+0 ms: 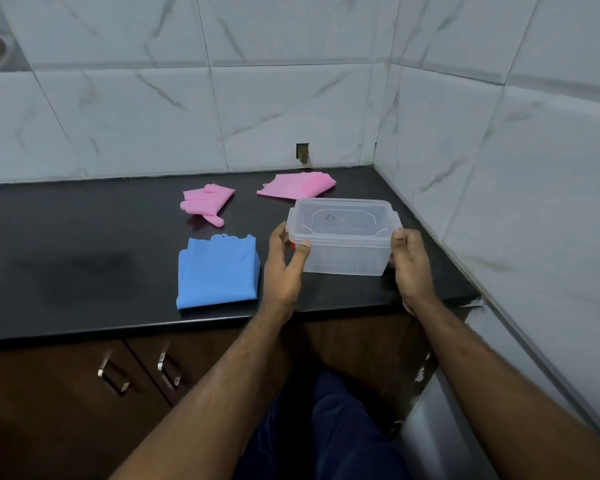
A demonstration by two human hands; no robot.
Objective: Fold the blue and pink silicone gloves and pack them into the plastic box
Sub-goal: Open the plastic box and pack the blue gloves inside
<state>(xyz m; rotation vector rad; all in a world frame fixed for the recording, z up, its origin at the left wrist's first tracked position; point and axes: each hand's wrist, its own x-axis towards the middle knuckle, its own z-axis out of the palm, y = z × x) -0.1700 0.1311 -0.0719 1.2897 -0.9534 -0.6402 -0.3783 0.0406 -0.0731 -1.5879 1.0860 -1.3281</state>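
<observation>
A clear plastic box (343,237) with its lid (342,218) on sits on the black counter (84,237) near the right corner, where the tiled wall (257,98) turns. Both hands grip it at its short ends: the left hand (284,268) is clamped on the left end, thumb on the front wall just under the lid's rim and fingers curled around the side by the latch, while the right hand (411,265) is closed on the right end, thumb up at the lid's edge and fingers wrapped behind the corner. The box appears empty through its walls. Just left of the left hand lies the blue glove (217,271), folded into a flat square near the counter's front edge, its scalloped cuff pointing toward the wall. Farther back, one pink glove (205,202) lies folded, fingers bunched and one sticking out toward the front. A second pink glove (298,188) lies flat just behind the box, near the wall. Below the counter are brown cabinet doors with metal handles (168,370)
</observation>
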